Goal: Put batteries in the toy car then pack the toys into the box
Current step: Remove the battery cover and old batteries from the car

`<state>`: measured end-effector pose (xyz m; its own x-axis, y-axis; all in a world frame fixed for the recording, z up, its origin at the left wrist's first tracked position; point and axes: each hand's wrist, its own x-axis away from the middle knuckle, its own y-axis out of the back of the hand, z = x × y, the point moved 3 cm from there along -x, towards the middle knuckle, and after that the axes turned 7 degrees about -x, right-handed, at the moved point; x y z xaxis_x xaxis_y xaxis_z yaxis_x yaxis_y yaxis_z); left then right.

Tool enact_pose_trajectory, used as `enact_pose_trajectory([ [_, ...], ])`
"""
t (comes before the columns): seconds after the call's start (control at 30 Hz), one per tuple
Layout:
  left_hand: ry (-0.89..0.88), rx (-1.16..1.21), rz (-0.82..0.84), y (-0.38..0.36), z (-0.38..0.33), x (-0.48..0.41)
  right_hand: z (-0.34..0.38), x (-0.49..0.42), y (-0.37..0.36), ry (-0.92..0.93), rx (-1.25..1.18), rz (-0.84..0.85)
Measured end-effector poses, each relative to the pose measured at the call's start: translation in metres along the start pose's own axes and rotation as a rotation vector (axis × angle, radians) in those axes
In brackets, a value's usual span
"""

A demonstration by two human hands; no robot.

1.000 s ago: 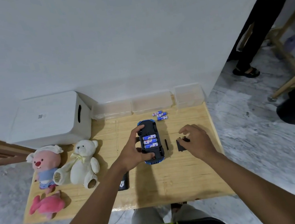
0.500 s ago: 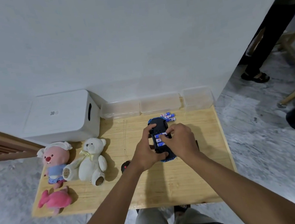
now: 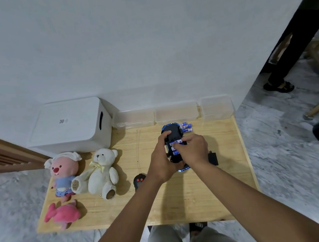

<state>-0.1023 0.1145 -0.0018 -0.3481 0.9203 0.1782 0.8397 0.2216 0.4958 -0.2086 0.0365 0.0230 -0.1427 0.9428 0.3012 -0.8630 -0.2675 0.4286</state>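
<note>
A: Where is free room on the table (image 3: 212, 194)?
B: The front part and the right edge are bare.
A: And what blocks?
B: Left, the teddy bear (image 3: 101, 173), pink doll (image 3: 63, 171) and pink fish (image 3: 64, 214); behind, the white box (image 3: 69, 125) and clear containers (image 3: 175, 113); near the middle, the remote (image 3: 138, 181) and black cover (image 3: 212, 158).

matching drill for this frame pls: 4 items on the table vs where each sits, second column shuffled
Items:
1. toy car
2. white box
3. pink fish plush
4. battery cover

Places:
A. near-left corner of the table
B. flat on the table just right of the right hand
C. upside down between both hands, batteries showing
D. far-left corner, against the wall

Pairs: 1-C, 2-D, 3-A, 4-B
</note>
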Motion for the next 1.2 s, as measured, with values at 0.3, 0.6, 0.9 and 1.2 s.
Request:
enact_pose_trajectory([
  [0.3, 0.023, -0.006, 0.003, 0.003, 0.002, -0.001, 0.004, 0.008, -0.002, 0.084, -0.135, -0.030],
  [0.6, 0.064, 0.046, -0.006, 0.013, -0.002, 0.004, 0.016, -0.004, 0.021, 0.147, -0.235, 0.067],
  [0.9, 0.071, 0.057, 0.033, 0.013, -0.008, 0.009, 0.016, -0.002, 0.023, 0.201, 0.444, 0.170],
  [1.2, 0.053, 0.094, 0.101, 0.015, -0.008, 0.017, 0.020, 0.002, 0.018, 0.212, 0.509, 0.169],
])
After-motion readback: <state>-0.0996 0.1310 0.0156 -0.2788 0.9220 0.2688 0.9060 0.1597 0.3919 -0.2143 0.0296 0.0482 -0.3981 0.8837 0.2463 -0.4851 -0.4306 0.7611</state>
